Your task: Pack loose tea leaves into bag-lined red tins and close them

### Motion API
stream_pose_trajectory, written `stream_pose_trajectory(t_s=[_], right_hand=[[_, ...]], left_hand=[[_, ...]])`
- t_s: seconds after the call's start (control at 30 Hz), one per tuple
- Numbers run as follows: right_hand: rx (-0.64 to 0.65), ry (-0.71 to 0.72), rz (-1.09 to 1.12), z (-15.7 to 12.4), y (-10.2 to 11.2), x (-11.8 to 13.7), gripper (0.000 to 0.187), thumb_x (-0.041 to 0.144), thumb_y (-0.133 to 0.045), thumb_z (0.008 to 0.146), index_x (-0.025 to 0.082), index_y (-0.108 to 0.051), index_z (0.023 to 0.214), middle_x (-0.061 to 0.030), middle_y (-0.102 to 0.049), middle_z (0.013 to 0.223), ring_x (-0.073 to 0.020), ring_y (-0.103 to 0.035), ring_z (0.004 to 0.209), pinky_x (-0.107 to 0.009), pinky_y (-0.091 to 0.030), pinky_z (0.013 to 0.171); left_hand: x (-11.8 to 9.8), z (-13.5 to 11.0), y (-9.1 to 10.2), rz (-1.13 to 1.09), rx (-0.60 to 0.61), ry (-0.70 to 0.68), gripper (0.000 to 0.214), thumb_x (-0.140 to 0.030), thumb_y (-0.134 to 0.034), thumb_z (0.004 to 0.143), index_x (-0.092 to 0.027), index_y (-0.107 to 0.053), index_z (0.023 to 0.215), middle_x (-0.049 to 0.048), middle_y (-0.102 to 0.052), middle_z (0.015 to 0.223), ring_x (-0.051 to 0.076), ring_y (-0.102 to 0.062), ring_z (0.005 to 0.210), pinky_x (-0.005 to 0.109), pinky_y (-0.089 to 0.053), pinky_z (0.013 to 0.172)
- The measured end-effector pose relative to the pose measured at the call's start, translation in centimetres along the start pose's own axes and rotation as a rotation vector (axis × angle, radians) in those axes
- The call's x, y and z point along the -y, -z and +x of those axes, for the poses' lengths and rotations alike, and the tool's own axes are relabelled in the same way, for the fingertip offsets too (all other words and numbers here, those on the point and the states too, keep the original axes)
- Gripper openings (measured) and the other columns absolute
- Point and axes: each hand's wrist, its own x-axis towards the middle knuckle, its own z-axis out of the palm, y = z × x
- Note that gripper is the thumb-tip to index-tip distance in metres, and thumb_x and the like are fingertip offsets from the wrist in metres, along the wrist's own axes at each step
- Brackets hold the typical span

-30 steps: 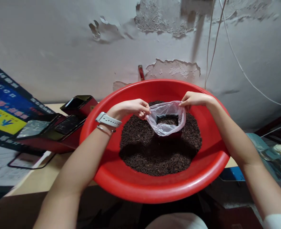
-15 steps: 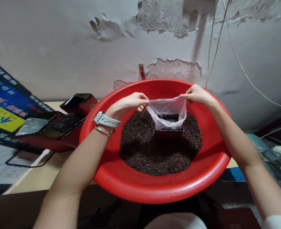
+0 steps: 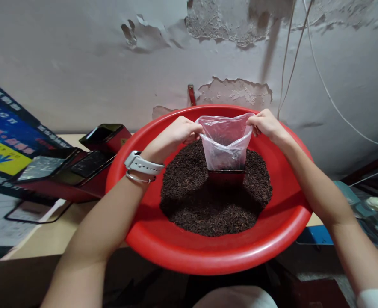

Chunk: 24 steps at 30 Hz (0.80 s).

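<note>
A clear plastic bag point(image 3: 225, 156) rises out of a small dark red box point(image 3: 226, 178), its mouth spread wide. My left hand point(image 3: 184, 130) pinches the bag's left corner. At the opposite corner my right hand point(image 3: 264, 124) grips the rim between thumb and fingers. Dark stuff shows through the lower part of the bag. The box stands in a heap of dark, dry bits like loose tea leaves point(image 3: 208, 220), inside a big red plastic basin point(image 3: 214, 259). The box's lower part is in shadow.
Several dark red boxes point(image 3: 104, 139), some with plastic showing inside, stand left of the basin on a pale table point(image 3: 52, 233). A printed board point(image 3: 6, 141) leans behind them. White cables point(image 3: 323, 81) hang along the peeling wall. A glass jar point(image 3: 370, 205) is at the right.
The bag's rim has been pulled up higher above the box, and its front side now stands upright instead of sagging. Both hands have risen slightly, still holding the corners.
</note>
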Motion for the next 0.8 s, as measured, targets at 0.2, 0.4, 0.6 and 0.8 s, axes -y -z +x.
stream_pose_trajectory(t_s=[0.2,0.4,0.6,0.8], right_hand=[[-0.343,0.212,0.180,0.2,-2.3,-0.7,0.035,0.023,-0.045,0.079,0.019,-0.031,0.048,0.0040,-0.028,0.047,-0.0065,-0.029,0.047,-0.023,-0.028,0.050],[-0.270,0.267,0.029,-0.3,-3.0,-0.4,0.038,0.015,-0.047,0.074,0.019,-0.023,0.045,0.0048,-0.020,0.048,-0.0063,-0.023,0.049,-0.025,-0.022,0.052],[-0.308,0.229,-0.264,-0.4,-2.1,0.1,0.030,0.014,-0.050,0.067,0.019,-0.030,0.045,0.0034,-0.027,0.047,-0.0086,-0.030,0.052,-0.027,-0.027,0.056],[-0.169,0.535,-0.488,-3.2,-1.2,3.1,0.016,0.031,-0.053,0.076,0.016,-0.057,0.077,-0.0069,-0.058,0.082,-0.0174,-0.050,0.078,-0.032,-0.038,0.072]], left_hand=[[-1.0,-0.5,-1.1,-0.170,-0.254,-0.071,0.024,-0.020,-0.049,0.065,-0.017,-0.043,0.042,-0.0031,-0.032,0.039,0.006,-0.025,0.039,0.024,-0.020,0.042],[-0.5,-0.6,-0.6,0.164,-0.138,-0.038,0.025,-0.018,-0.053,0.063,-0.016,-0.043,0.041,-0.0014,-0.035,0.041,0.008,-0.032,0.044,0.027,-0.024,0.047],[0.6,0.1,-0.7,0.386,-0.191,-0.105,0.028,-0.025,-0.054,0.069,-0.017,-0.045,0.043,-0.0023,-0.035,0.043,0.010,-0.036,0.047,0.028,-0.029,0.052],[-0.3,-0.8,-0.9,0.442,-0.307,-0.337,0.015,-0.026,-0.056,0.073,-0.013,-0.062,0.073,0.0053,-0.061,0.073,0.019,-0.054,0.073,0.033,-0.043,0.073]])
